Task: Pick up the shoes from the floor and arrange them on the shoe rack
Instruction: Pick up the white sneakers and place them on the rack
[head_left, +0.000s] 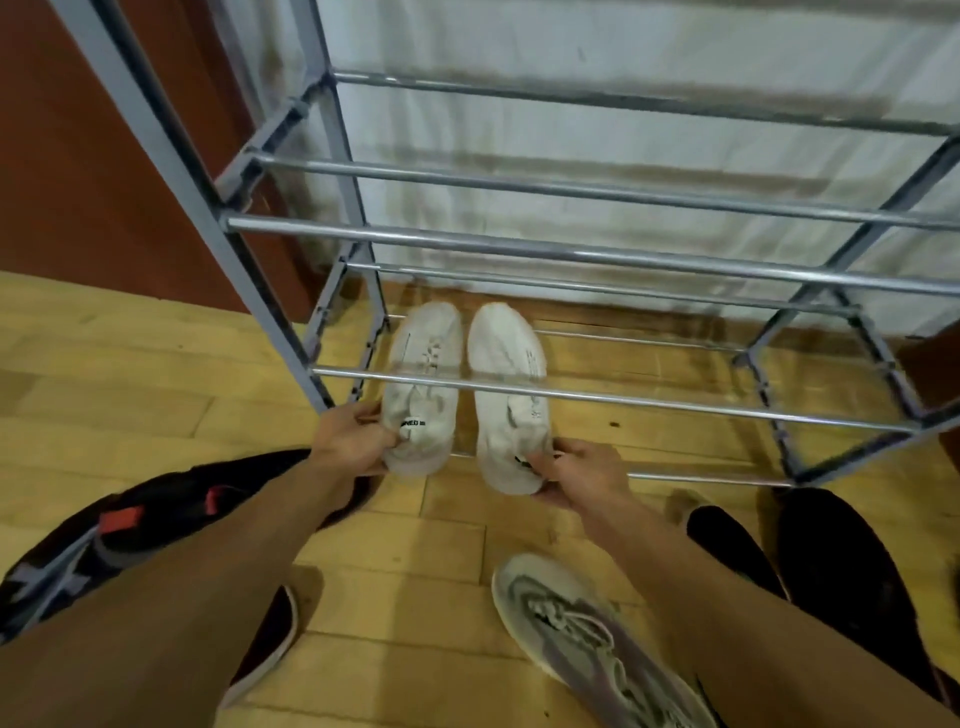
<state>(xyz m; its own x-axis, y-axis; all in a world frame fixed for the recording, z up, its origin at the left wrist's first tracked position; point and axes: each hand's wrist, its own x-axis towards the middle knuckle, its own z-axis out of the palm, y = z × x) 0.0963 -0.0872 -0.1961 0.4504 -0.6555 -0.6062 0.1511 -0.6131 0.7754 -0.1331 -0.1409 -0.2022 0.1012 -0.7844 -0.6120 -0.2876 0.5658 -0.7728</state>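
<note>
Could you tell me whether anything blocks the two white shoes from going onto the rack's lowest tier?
Nothing visible does. The left hand and right hand hold the heels of the left white shoe and right white shoe, which already lie on the lowest tier, under the front bar of the tier above.

L hand (349, 435) grips heel of left white shoe (423, 384), R hand (582, 475) grips heel of right white shoe (511, 395); both on bottom rails of shoe rack (571, 254), frame centre. Grey sneaker (582, 631) lower right on wood floor (410, 561), black-red shoe (130, 525) lower left.
</note>
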